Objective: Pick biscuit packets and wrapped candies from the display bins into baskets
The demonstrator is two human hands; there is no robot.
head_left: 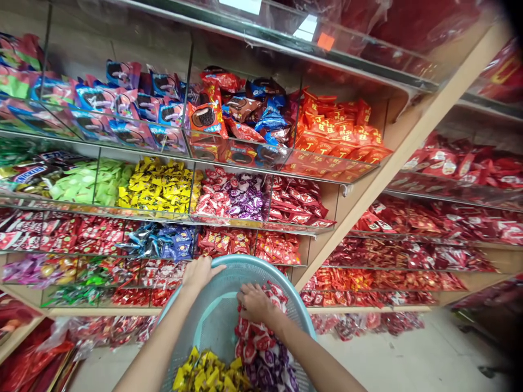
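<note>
A teal mesh basket [302, 310] is at the bottom centre, in front of the shelves. My left hand [200, 275] is wrapped over its upper left rim, gripping it. Inside the basket, my right hand [255, 302] rests on red and white wrapped candies [255, 337], its fingers bent down; whether it holds any is hidden. Yellow wrapped candies [208, 373] lie at the basket's near left, and purple ones [275, 370] at the near right. The basket's bare bottom shows left of my right hand.
Clear-fronted shelves [155, 215] hold yellow candies [159, 188], purple candies [247, 196], red packets [296, 201] and orange packets [330, 133] in compartments. A slanted wooden upright [359, 190] separates more shelves at the right. Bagged goods [363, 325] sit beneath them on the floor [412, 359].
</note>
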